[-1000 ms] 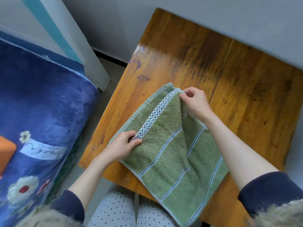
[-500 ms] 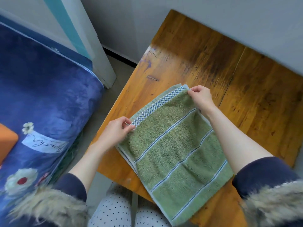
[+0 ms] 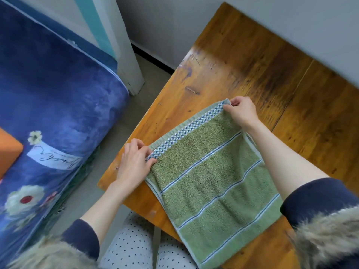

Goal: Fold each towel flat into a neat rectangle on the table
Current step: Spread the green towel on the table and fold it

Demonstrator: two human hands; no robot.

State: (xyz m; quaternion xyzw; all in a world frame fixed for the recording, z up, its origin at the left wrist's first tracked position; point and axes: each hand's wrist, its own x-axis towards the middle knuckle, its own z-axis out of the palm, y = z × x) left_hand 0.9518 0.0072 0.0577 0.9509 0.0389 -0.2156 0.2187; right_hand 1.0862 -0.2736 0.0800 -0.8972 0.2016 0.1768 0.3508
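I see a green terry towel [image 3: 211,179] lying folded double on the wooden bench [image 3: 252,74], its looped pile crossed by thin blue-and-white stripes and edged at the far end by a woven blue-and-white checked band. Its near end hangs over the bench's front edge, above polka-dot trousers [image 3: 128,247]. My left hand [image 3: 134,164] pinches the left corner of the checked band, fingers curled around the layered hem; my right hand [image 3: 241,111] pinches the far corner the same way, thumb and fingertips closed on the cloth — the band runs nearly straight between them. The bench is glossy orange-brown planks (scratched, with dark grain streaks and a seam). To the left, a plush blue blanket [image 3: 54,105] printed with daisies drapes a bed, soft and faintly mottled.
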